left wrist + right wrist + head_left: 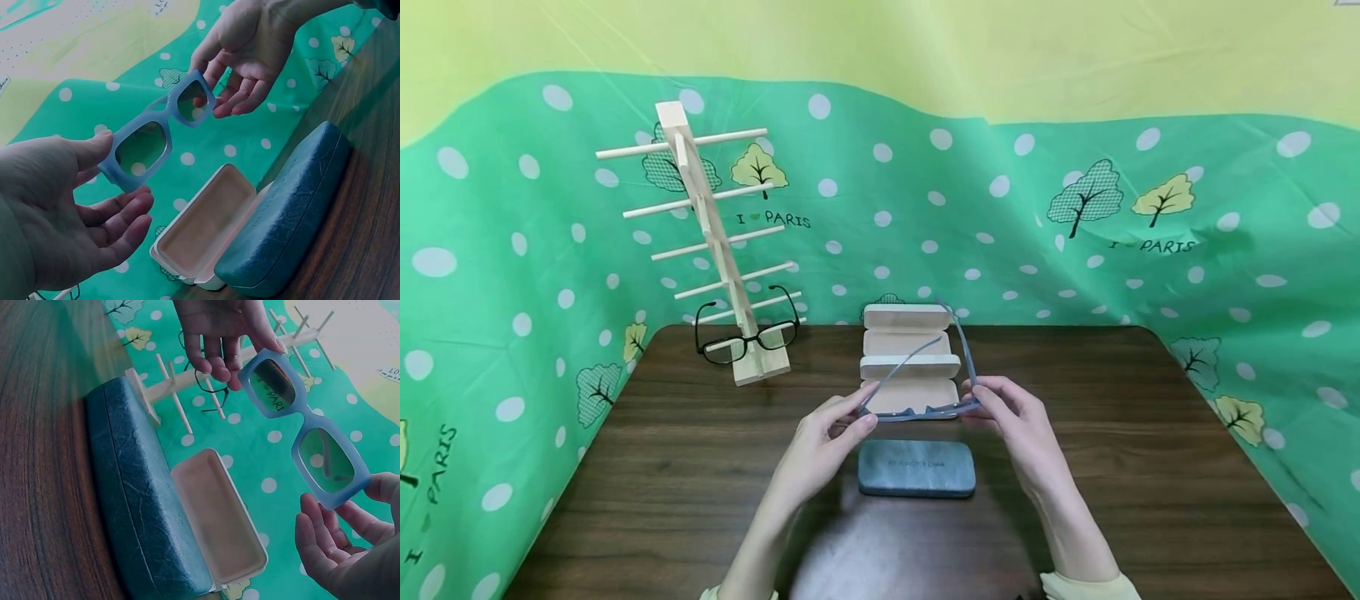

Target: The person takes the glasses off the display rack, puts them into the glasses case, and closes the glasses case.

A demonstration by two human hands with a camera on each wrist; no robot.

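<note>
Both hands are gripping: the L hand is pinching the blue sunglasses at the left end, the R hand at the right end. The sunglasses are being held above the bench, arms unfolded & pointing to the far side, lenses facing near. A closed blue case is lying on the near side of them. Farther off, pale-lined open cases are sitting in line, prob. two, as the sunglasses are partly blocking the view. On the far left, a wooden rack is standing w/ black glasses hanging low on it.
</note>
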